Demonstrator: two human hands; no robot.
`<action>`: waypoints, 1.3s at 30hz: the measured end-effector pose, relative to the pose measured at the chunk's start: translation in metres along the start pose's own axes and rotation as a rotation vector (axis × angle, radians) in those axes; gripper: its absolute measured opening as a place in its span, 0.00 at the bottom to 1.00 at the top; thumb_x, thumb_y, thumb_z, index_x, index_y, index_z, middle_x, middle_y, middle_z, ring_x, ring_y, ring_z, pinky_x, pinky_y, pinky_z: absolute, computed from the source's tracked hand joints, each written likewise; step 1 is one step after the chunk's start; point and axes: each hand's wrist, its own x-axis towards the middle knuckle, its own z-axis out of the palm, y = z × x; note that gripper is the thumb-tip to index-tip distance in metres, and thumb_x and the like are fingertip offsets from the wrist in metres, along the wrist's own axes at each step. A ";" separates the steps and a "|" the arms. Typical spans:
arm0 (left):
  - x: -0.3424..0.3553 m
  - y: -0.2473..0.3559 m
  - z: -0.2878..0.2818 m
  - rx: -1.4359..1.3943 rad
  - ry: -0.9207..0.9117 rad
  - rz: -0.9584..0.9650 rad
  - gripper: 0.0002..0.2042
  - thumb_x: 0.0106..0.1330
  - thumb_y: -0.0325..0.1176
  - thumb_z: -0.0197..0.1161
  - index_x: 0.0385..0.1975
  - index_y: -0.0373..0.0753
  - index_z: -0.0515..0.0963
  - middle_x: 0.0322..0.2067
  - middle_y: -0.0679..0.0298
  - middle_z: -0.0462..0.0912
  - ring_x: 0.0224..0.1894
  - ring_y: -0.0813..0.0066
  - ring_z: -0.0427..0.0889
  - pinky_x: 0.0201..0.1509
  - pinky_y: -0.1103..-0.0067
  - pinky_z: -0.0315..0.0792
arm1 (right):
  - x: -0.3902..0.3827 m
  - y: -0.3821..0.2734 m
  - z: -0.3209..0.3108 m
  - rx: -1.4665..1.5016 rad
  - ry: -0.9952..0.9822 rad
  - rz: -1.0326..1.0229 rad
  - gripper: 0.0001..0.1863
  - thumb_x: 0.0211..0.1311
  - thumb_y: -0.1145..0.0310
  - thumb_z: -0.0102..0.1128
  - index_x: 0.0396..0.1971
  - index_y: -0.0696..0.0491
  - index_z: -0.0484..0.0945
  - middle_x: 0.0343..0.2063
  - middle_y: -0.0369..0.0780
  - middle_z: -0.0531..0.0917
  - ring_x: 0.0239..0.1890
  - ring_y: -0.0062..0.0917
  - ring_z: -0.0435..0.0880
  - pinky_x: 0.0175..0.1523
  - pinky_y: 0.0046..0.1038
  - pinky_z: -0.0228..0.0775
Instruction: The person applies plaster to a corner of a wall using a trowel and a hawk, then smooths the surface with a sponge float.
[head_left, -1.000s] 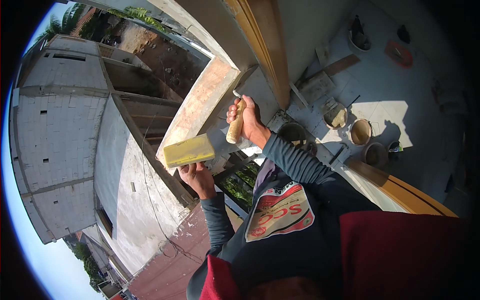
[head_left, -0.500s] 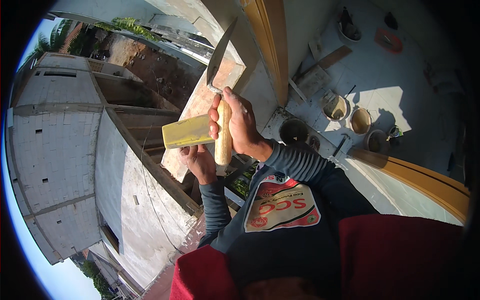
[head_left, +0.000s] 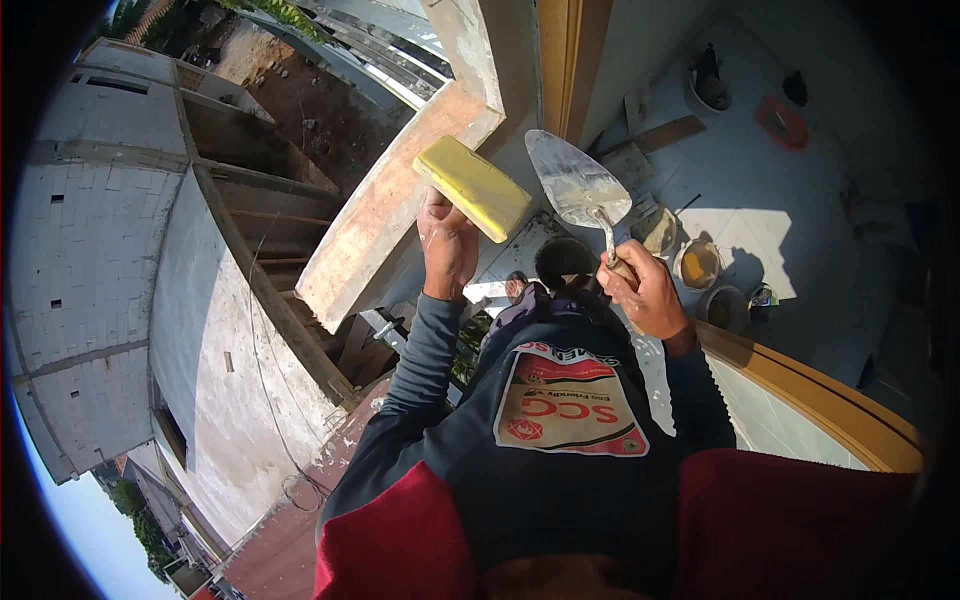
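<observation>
My left hand is closed under a yellow rectangular plastering float, whose flat face is tilted upward; its handle is hidden beneath. The fingers of my right hand wrap round the handle of a pointed trowel. Mortar smears the trowel's grey blade, which stands up and leans left. The two tools are apart, the float to the left of the trowel. Below the trowel, near my feet, stands a dark bucket.
A ledge runs along my left, with a drop beyond it toward a block building. An orange-brown frame crosses at the right. Several buckets, one a tan bucket, stand on the tiled floor behind it, near a wooden board.
The trowel has moved right and down, away from the float, and its blade now shows its broad face. My left hand has raised the float and tilted it. The view has shifted slightly.
</observation>
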 end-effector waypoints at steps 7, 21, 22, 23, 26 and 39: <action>0.001 -0.023 0.026 -0.098 -0.054 -0.170 0.17 0.66 0.18 0.45 0.55 0.30 0.69 0.49 0.52 0.79 0.48 0.62 0.82 0.54 0.67 0.77 | 0.000 0.015 -0.019 -0.802 0.246 -0.560 0.11 0.50 0.75 0.68 0.29 0.58 0.73 0.25 0.44 0.76 0.27 0.41 0.79 0.31 0.36 0.71; -0.010 -0.058 -0.013 -0.664 -0.230 -0.667 0.18 0.72 0.33 0.44 0.55 0.30 0.70 0.53 0.49 0.77 0.52 0.56 0.80 0.60 0.62 0.73 | 0.015 -0.017 -0.039 0.289 -0.149 0.147 0.18 0.69 0.55 0.54 0.35 0.59 0.74 0.23 0.35 0.75 0.19 0.15 0.72 0.24 0.17 0.65; -0.012 -0.063 -0.016 -0.816 -0.277 -0.733 0.19 0.71 0.35 0.43 0.55 0.31 0.71 0.55 0.51 0.77 0.55 0.55 0.78 0.63 0.59 0.69 | 0.015 -0.022 -0.038 0.413 -0.281 0.293 0.20 0.70 0.53 0.50 0.35 0.58 0.74 0.22 0.36 0.74 0.18 0.15 0.71 0.22 0.17 0.64; -0.011 -0.065 -0.012 -0.873 -0.378 -0.709 0.18 0.71 0.36 0.47 0.55 0.33 0.72 0.55 0.53 0.77 0.56 0.55 0.78 0.63 0.59 0.69 | 0.018 -0.021 -0.037 0.455 -0.310 0.395 0.21 0.71 0.52 0.47 0.35 0.58 0.73 0.20 0.34 0.72 0.17 0.14 0.69 0.20 0.17 0.62; -0.009 -0.069 -0.014 -0.994 -0.248 -0.726 0.18 0.72 0.34 0.48 0.55 0.29 0.71 0.56 0.48 0.75 0.58 0.53 0.75 0.63 0.59 0.69 | 0.018 -0.019 -0.046 0.310 -0.381 0.430 0.20 0.71 0.52 0.48 0.35 0.58 0.72 0.20 0.35 0.72 0.16 0.14 0.70 0.20 0.15 0.64; 0.004 -0.067 0.026 -1.043 -0.079 -0.707 0.21 0.69 0.29 0.55 0.58 0.26 0.64 0.52 0.44 0.68 0.55 0.55 0.72 0.55 0.64 0.76 | 0.015 0.012 -0.022 -0.429 0.336 -0.287 0.17 0.61 0.67 0.64 0.44 0.63 0.76 0.28 0.43 0.77 0.27 0.31 0.79 0.34 0.30 0.71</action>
